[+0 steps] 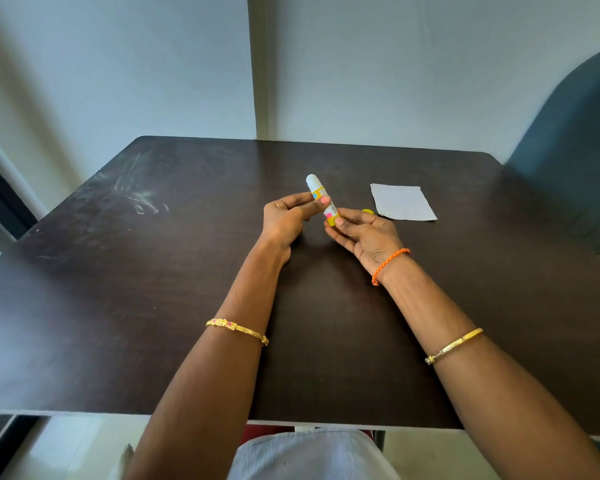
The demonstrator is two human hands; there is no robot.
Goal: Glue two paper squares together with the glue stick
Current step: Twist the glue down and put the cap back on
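Both hands hold a yellow and white glue stick [317,190] above the middle of the dark table [153,289]. Its white glue end is bare and points up and away from me. My left hand [286,218] pinches the upper part of the tube. My right hand [362,233] grips the yellow base between thumb and fingers. A white paper square [402,201] lies flat on the table to the right of my hands; I cannot tell whether it is one sheet or two stacked. A small yellow cap [368,212] lies by the paper's left edge, partly hidden behind my right hand.
A dark green chair back [575,150] stands at the table's right far corner. A pale wall runs behind the far edge. White scuff marks [142,199] streak the table's left side. My lap shows below the near edge.
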